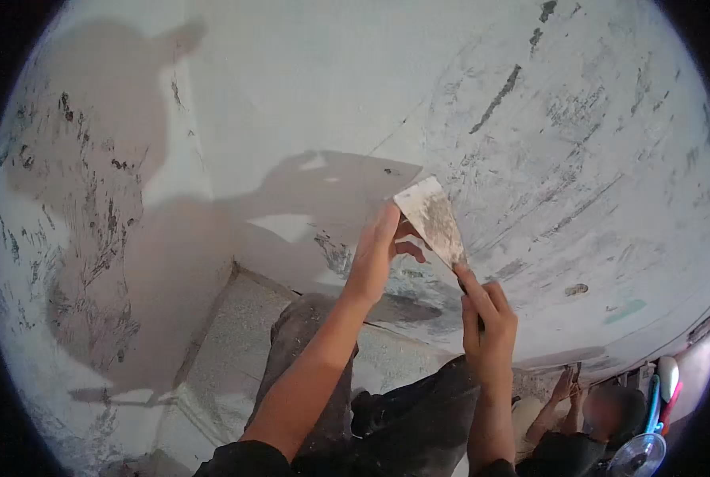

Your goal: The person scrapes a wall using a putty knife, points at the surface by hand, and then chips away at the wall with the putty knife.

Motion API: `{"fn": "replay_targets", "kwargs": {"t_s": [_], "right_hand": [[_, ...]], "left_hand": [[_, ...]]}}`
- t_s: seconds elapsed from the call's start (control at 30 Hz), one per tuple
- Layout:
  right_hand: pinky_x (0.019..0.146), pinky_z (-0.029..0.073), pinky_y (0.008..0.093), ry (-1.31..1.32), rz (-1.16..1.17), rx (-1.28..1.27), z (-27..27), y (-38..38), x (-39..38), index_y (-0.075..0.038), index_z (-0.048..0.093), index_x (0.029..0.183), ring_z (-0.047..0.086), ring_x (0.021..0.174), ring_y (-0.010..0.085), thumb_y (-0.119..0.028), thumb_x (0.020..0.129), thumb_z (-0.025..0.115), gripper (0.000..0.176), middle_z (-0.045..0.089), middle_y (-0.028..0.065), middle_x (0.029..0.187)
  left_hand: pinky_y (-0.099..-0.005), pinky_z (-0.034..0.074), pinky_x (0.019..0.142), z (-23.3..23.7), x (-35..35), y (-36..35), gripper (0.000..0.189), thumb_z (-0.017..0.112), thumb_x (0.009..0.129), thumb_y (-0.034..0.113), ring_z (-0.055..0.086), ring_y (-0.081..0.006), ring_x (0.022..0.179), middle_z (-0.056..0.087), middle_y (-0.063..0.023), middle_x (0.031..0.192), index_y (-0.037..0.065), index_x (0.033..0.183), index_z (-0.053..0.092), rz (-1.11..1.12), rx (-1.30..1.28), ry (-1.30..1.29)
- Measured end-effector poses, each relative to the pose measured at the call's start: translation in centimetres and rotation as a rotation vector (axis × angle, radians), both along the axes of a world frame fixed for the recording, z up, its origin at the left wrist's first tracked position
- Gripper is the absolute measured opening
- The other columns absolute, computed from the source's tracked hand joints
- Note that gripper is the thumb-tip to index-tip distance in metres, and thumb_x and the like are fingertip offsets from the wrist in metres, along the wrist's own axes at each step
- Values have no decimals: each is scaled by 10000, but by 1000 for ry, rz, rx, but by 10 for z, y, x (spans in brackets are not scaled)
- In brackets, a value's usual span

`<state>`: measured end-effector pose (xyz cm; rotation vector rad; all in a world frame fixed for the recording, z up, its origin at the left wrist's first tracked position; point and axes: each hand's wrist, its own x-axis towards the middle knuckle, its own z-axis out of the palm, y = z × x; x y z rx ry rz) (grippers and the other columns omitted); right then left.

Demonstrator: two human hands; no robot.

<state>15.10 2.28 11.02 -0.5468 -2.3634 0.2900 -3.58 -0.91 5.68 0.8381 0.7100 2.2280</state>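
Observation:
A putty knife (433, 216) with a wide blade smeared in pale plaster is raised in front of the wall. Its handle is wrapped by my right hand (490, 322), with the index finger stretched up toward the base of the blade. My left hand (383, 250) is at the blade's upper left corner, its thumb or finger at the edge and the other fingers curled apart behind the blade. Whether the left fingers grip the blade is hard to tell. The wall (315, 79) behind is whitish, with dark scraped patches and smears.
My bent knees, in dusty dark trousers (303, 342), are below, over a speckled floor (236, 342). At the lower right is another person (562, 453) with raised hands, near a clear round object (637, 455) and blue and pink items. Shadows fall on the wall.

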Motion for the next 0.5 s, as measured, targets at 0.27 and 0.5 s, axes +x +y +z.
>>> {"fn": "replay_targets", "kwargs": {"t_s": [0.27,0.5], "right_hand": [[503,475,343,-141,19,242,21,14,-21,-253,583,1324,512,539,189,47,742,642,657,457,42,762],[476,464,342,-199,-12,211,12,19,-11,-249,588,1319,495,528,177,61,725,641,672,449,41,758]], "left_hand": [[-239,448,413,52,-24,8,412,469,989,366,598,-100,558,611,-43,771,-13,1122,559,218,-188,90],[-246,408,370,43,-18,18,333,487,991,319,544,-76,490,580,-15,692,2,1037,578,68,-112,40]]}}
